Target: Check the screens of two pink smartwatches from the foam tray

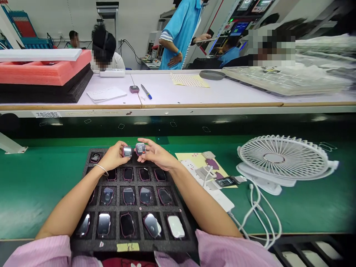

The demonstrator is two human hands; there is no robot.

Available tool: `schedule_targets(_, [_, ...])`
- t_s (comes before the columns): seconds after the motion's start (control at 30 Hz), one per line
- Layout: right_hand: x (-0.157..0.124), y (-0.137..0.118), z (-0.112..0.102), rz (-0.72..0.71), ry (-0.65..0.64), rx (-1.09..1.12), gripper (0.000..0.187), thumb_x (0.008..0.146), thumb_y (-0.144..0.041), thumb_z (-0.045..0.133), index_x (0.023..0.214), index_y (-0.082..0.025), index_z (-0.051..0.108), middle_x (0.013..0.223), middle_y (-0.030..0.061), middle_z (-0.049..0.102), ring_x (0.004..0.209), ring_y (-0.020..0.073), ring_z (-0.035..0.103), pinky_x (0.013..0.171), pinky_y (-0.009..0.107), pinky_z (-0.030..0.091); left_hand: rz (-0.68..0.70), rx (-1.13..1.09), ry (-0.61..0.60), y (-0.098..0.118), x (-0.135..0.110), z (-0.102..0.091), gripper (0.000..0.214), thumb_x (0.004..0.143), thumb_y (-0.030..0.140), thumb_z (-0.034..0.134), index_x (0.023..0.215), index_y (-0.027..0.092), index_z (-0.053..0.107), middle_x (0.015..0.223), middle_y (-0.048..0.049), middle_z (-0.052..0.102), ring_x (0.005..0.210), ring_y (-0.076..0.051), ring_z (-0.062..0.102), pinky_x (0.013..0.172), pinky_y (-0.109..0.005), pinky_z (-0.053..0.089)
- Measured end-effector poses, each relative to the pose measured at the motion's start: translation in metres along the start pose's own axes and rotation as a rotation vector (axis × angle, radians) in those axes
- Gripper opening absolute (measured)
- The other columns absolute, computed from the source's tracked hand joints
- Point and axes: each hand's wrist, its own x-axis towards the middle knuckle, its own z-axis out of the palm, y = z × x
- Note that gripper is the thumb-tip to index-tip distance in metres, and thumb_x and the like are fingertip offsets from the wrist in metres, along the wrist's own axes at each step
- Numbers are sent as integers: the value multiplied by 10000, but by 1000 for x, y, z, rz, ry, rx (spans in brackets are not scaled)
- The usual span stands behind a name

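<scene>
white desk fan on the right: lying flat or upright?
Tipped back. The white fan rests on the green mat with its round grille facing mostly upward; spinning or not, cannot tell.

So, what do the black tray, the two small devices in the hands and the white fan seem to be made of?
The black tray looks like soft matte foam: dull, slightly rough walls between cut-out pockets. The device in the left hand and the device in the right hand seem to be glossy glass or plastic faces in purple frames; they reflect light. The white fan looks like smooth moulded plastic, with thin grille ribs.
</scene>
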Motion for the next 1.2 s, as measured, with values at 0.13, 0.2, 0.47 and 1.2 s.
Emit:
schedule_targets(0.13, [1,17,-8,-38,8,-542,523,806,-165,576,1316,-182,461,1008,54,621,773,168,679,728,367,578,-18,231,-1,-13,6,9,404,673,288,801,1039,188,661,1125,-117,584,1150,-357,513,1026,-546,411])
schedule_targets(0.2, [3,19,-8,-34,28,-665,468,785,-174,618,1247,-162,542,1057,86,604,890,211,660,841,424,551,-36,328,-13,-15,6,11,412,697,371,797,1055,194,695,1141,-133,562,1155,-378,477,1013,-550,394])
schedule_targets(0.47, [6,14,-5,61,35,-1076,614,787,-326,725,1360,-160,581,1434,200,425,1349,398,438,1057,540,376,-34,555,29,-1,-14,-20,596,791,484,723,1309,207,621,1254,-163,532,1167,-368,456,985,-479,392])
schedule_targets(1.2, [-7,-13,-5,166,277,-1103,127,971,-253,501,1046,-165,553,1005,173,726,897,279,691,752,368,468,-136,-10,81,0,-89,-66,259,768,434,667,789,214,532,662,23,565,600,-152,510,571,-261,390])
